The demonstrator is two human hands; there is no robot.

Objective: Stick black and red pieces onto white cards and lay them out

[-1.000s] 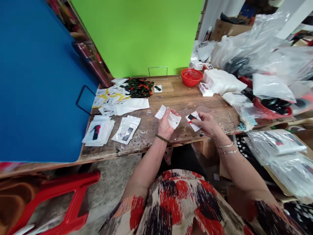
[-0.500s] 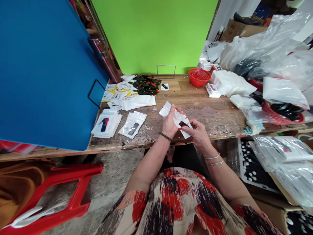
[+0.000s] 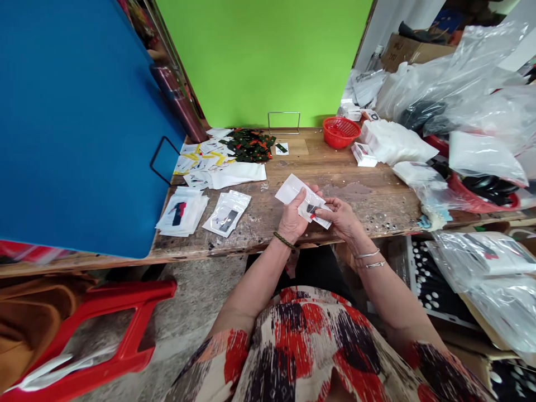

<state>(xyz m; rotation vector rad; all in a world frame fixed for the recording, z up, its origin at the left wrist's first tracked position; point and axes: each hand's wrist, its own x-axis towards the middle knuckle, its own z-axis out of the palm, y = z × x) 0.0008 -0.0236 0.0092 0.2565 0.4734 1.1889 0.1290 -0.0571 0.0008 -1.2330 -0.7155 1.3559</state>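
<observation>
My left hand is closed on a white-and-clear plastic bag, thumb on top, above the front of the bench. A printed white card is pinched in my right hand, together with a small black-and-red piece. Card and piece overlap the bag's right end; I cannot tell how far they are inside it. To the left lie a pile of filled bags showing a black-and-red piece, and a smaller pile of bags showing a dark grey piece.
Behind lie a heap of dark green and orange pieces, printed cards and a red basket. Plastic-wrapped stock crowds the right. Blue and green panels border the wooden bench. A red stool stands lower left.
My right hand has moved slightly right and up with the card and piece, which now overlap the bag more. The bag has turned and lies flatter between my hands.
</observation>
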